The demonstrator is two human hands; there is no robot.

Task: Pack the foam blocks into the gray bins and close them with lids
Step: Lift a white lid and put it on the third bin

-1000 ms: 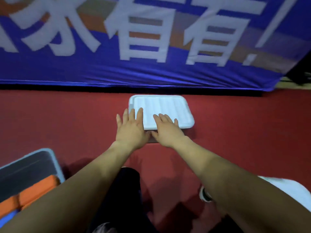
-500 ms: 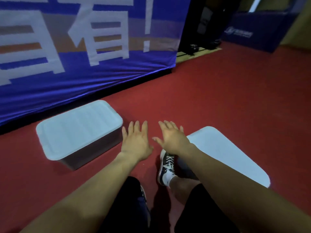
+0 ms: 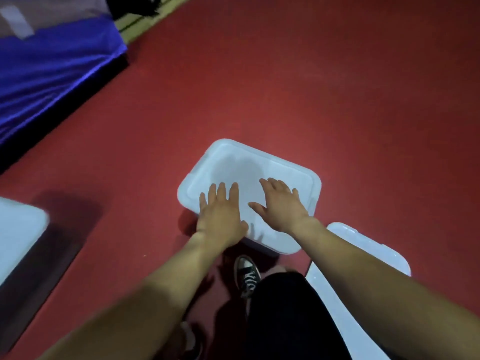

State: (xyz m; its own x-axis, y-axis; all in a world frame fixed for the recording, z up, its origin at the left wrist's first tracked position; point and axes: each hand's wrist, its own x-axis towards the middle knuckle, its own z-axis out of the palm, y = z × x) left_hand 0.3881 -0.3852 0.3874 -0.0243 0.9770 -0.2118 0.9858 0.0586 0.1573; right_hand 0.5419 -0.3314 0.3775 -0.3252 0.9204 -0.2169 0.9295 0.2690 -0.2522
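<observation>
A gray bin with a white lid point(image 3: 259, 162) on top stands on the red floor in front of me. My left hand point(image 3: 220, 216) lies flat on the lid's near left part, fingers spread. My right hand point(image 3: 280, 203) rests flat on the lid's near right part, fingers apart. Neither hand holds anything. A second lidded bin point(image 3: 20, 229) sits at the left edge, blurred. Another white lid or lidded bin point(image 3: 363, 248) shows at the lower right, partly behind my right arm. No foam blocks are visible.
A blue banner point(image 3: 52, 66) hangs at the upper left, along the edge of the red floor point(image 3: 337, 100). My shoe point(image 3: 246, 275) and dark trouser leg point(image 3: 285, 307) are just below the middle bin.
The view has swung right, away from the first lidded bin by the banner. Both hands, which hovered in the air half a second ago, now lie flat on another bin's lid.
</observation>
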